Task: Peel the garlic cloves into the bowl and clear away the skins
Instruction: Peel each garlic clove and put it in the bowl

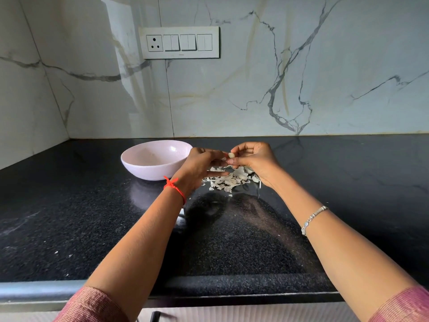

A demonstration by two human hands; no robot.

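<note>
Right of the pink bowl point(130, 156), above the skins point(232, 180) | I see left hand point(204, 163) and right hand point(253, 161) both pinching one garlic clove point(231, 155) | risk: clove may slip, drop into skins.

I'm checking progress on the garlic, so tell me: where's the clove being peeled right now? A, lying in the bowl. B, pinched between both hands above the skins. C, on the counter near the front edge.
B: the clove sits between the fingertips of the left hand and right hand, above the skins and to the right of the bowl.
</note>
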